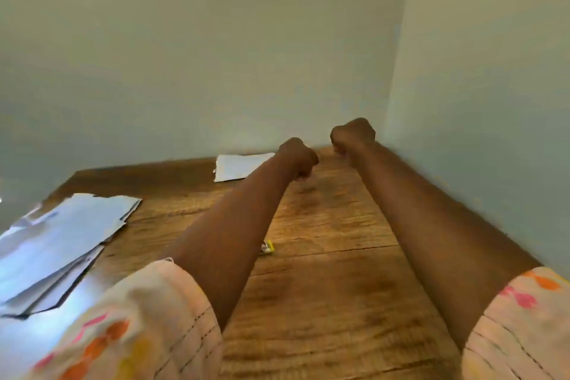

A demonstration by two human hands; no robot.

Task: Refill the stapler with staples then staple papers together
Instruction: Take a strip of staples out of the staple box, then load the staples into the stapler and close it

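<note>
Papers (58, 244) on table (324, 287) left of left grip (297, 160), both grips clenched empty, right grip (353, 134) raised near wall corner

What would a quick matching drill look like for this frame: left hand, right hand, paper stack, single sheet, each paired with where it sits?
Things:
1. left hand
2. right hand
3. paper stack
4. single sheet

Places:
A. far edge of the wooden table, against the wall
B. near-left part of the table, sheets fanned out
C. fist raised nearest the corner of the walls
D. fist over the table, just right of the far sheet

Pairs: 1-D, 2-C, 3-B, 4-A
</note>
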